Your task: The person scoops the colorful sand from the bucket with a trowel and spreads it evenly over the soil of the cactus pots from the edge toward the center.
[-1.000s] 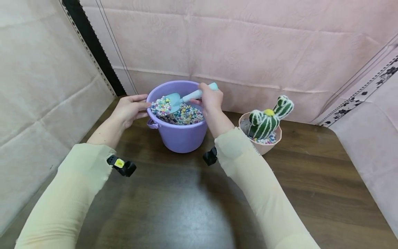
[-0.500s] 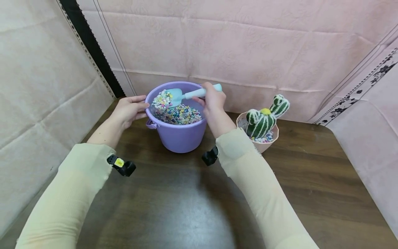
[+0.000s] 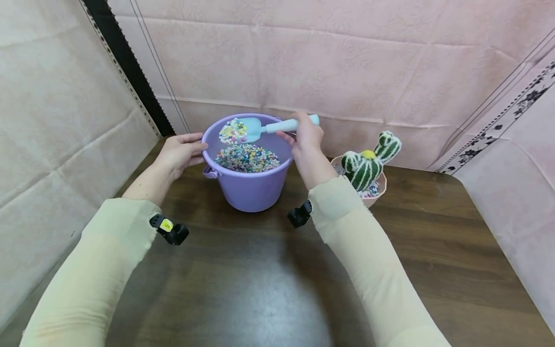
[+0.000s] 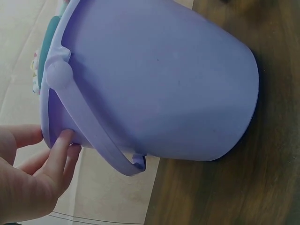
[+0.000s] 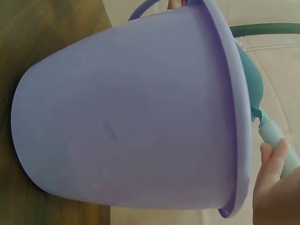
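Dark wooden table point(image 3: 243, 284), pink drapes point(image 3: 347, 62)

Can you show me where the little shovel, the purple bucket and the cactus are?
little shovel point(image 3: 250, 127): head view, on the blue blade beside the pebbles.
purple bucket point(image 3: 251, 190): head view, on its front wall.
cactus point(image 3: 363, 169): head view, on its striped green body.

Both arms reach forward, sleeved to the wrists.
Left hand point(image 3: 178, 153) lies far left, fingers relaxed and straight; right hand point(image 3: 306, 140) is raised, fingers curled tight.
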Action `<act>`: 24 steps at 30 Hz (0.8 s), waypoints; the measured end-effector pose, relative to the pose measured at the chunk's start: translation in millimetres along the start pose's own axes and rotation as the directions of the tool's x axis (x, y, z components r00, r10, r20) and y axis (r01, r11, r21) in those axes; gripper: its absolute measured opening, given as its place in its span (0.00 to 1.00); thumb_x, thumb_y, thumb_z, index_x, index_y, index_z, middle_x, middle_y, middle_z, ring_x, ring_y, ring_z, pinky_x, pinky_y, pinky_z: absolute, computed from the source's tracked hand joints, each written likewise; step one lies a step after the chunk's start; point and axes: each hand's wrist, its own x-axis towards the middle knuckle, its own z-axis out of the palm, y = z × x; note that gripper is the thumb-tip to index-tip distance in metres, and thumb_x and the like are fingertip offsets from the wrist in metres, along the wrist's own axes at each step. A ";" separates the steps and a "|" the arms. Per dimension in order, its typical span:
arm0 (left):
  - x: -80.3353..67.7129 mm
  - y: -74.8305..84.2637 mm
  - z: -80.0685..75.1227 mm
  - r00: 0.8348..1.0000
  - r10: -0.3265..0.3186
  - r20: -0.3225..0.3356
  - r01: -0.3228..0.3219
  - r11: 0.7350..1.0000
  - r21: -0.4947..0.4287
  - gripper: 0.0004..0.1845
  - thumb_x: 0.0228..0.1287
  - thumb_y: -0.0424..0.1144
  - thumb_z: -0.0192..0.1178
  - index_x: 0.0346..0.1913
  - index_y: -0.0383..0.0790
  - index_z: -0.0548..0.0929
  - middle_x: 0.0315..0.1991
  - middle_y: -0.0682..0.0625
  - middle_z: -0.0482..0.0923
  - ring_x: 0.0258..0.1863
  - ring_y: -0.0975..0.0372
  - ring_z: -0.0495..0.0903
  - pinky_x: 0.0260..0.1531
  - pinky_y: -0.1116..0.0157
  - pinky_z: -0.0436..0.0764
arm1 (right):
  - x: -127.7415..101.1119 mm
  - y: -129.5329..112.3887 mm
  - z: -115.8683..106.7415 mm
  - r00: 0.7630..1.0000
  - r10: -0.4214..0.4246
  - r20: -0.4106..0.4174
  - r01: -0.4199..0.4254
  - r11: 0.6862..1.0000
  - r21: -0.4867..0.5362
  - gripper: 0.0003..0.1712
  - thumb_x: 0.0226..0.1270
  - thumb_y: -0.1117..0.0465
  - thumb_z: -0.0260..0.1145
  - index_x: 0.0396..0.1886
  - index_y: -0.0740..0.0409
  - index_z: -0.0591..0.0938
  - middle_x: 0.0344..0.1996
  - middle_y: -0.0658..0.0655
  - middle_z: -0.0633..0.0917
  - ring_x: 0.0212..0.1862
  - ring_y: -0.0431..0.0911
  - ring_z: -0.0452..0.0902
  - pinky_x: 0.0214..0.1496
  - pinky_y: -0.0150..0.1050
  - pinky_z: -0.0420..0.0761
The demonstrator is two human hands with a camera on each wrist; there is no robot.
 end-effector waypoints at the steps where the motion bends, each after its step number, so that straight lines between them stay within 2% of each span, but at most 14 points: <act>1: -0.1 0.1 0.4 1.000 0.002 -0.007 -0.002 1.000 0.016 0.29 0.69 0.35 0.51 0.71 0.36 0.57 0.68 0.37 0.62 0.63 0.51 0.69 0.47 0.74 0.80 | 0.0 -1.4 -0.7 1.000 0.000 -0.001 0.000 1.000 0.005 0.05 0.59 0.67 0.60 0.33 0.58 0.72 0.28 0.58 0.77 0.30 0.48 0.77 0.25 0.35 0.85; 4: -3.0 2.5 2.2 0.998 0.022 -0.065 -0.018 0.998 0.053 0.29 0.68 0.37 0.52 0.70 0.38 0.59 0.68 0.39 0.62 0.63 0.53 0.70 0.56 0.68 0.77 | -0.3 -7.2 -2.3 1.000 0.002 -0.003 -0.002 1.000 0.020 0.06 0.60 0.66 0.59 0.34 0.57 0.71 0.29 0.58 0.77 0.29 0.49 0.76 0.25 0.35 0.85; 6: -5.3 5.6 3.6 0.991 0.060 -0.122 -0.051 0.996 0.073 0.29 0.67 0.39 0.54 0.69 0.39 0.62 0.68 0.40 0.63 0.64 0.55 0.69 0.61 0.66 0.74 | -0.6 -13.4 -3.1 1.000 0.008 -0.009 -0.008 0.999 0.037 0.05 0.60 0.66 0.59 0.33 0.57 0.71 0.29 0.58 0.76 0.30 0.49 0.76 0.25 0.35 0.85; 8: -8.2 10.6 5.7 0.981 0.103 -0.165 -0.096 0.994 0.047 0.29 0.66 0.40 0.56 0.68 0.39 0.64 0.68 0.41 0.64 0.64 0.56 0.68 0.63 0.64 0.72 | -0.8 -20.9 -4.3 1.000 0.012 -0.017 -0.011 0.999 0.040 0.05 0.60 0.67 0.59 0.32 0.57 0.71 0.29 0.58 0.76 0.31 0.49 0.77 0.26 0.35 0.85; 10: -10.3 16.6 9.2 0.973 0.146 -0.178 -0.147 0.989 0.003 0.29 0.65 0.40 0.57 0.67 0.39 0.65 0.67 0.41 0.65 0.64 0.56 0.68 0.64 0.63 0.71 | -0.6 -30.0 -6.9 1.000 0.013 -0.020 -0.012 0.999 0.048 0.04 0.59 0.67 0.59 0.30 0.58 0.71 0.29 0.58 0.76 0.33 0.49 0.77 0.27 0.35 0.86; 12: -12.7 23.1 14.6 0.970 0.172 -0.172 -0.181 0.983 -0.039 0.29 0.64 0.40 0.58 0.67 0.39 0.66 0.66 0.41 0.66 0.63 0.57 0.70 0.64 0.63 0.71 | 0.1 -39.7 -11.4 1.000 0.010 -0.015 -0.009 0.999 0.053 0.04 0.60 0.67 0.59 0.29 0.58 0.71 0.28 0.58 0.76 0.32 0.49 0.77 0.26 0.34 0.85; 18: -20.4 42.8 35.6 0.970 0.206 -0.128 -0.227 0.958 -0.173 0.27 0.62 0.37 0.60 0.65 0.38 0.69 0.64 0.42 0.70 0.60 0.58 0.72 0.61 0.63 0.74 | 1.8 -72.3 -26.2 1.000 0.027 -0.004 -0.027 0.995 0.093 0.04 0.62 0.66 0.58 0.30 0.58 0.70 0.30 0.59 0.74 0.32 0.49 0.75 0.23 0.33 0.84; 21: -24.2 50.7 48.7 0.970 0.225 -0.090 -0.240 0.942 -0.236 0.26 0.62 0.34 0.60 0.63 0.36 0.70 0.62 0.41 0.71 0.58 0.58 0.74 0.56 0.67 0.77 | 3.5 -90.2 -35.6 0.999 0.044 -0.016 -0.042 0.992 0.119 0.05 0.63 0.65 0.58 0.31 0.57 0.69 0.32 0.59 0.73 0.33 0.49 0.74 0.22 0.33 0.83; 24: -27.4 55.3 64.2 0.969 0.242 -0.040 -0.244 0.934 -0.260 0.25 0.62 0.33 0.60 0.63 0.36 0.71 0.60 0.41 0.72 0.55 0.58 0.76 0.53 0.68 0.80 | 7.6 -107.3 -47.7 0.998 0.052 -0.035 -0.046 0.988 0.146 0.07 0.62 0.65 0.60 0.30 0.57 0.69 0.33 0.58 0.72 0.32 0.49 0.74 0.22 0.34 0.83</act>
